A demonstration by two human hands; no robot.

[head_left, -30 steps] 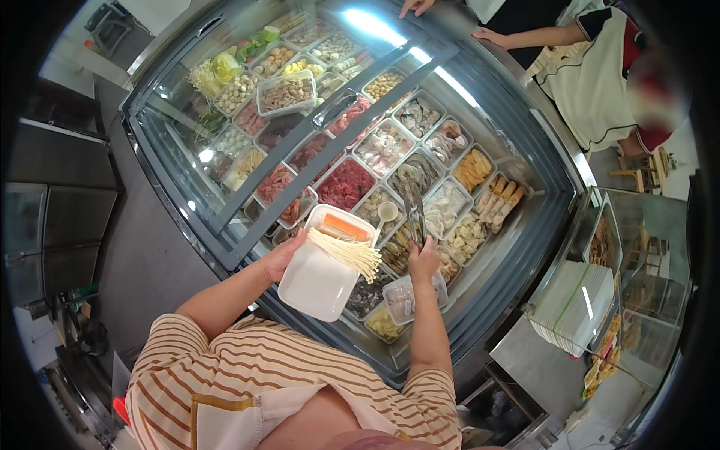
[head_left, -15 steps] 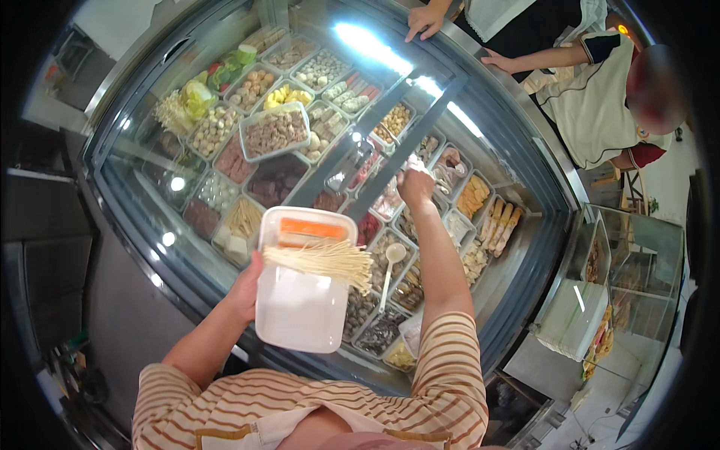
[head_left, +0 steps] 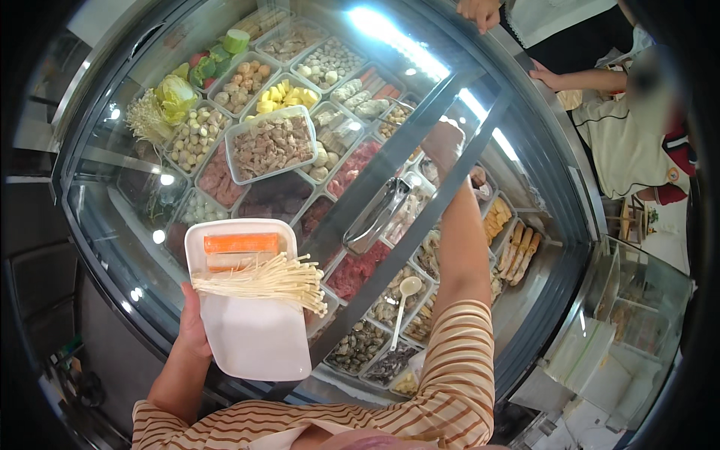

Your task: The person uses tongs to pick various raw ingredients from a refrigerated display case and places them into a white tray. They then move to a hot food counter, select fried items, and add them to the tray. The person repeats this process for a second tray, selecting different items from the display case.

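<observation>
My left hand is closed on the left rim of a white tray, held over the near side of a glass-topped food case. Enoki mushrooms lie across the tray's middle, their caps past its right edge. Above them sit orange-and-white blocks resembling crab sticks. My right arm reaches under the dark frame of the case's lid. There my right hand is among the food tubs at the far side, its fingers bent away and blurred, so whether they hold anything is hidden.
Tubs of sliced meat, mushrooms and balls fill the case; one meat tub sits atop others. A pale ladle rests in a near tub. The dark frame bars cross the opening. Another person's hand touches the far rim.
The tray with the mushrooms has shifted left and slightly down in view. My right hand has gone farther up and right, past the frame bar. The view itself has also moved.
</observation>
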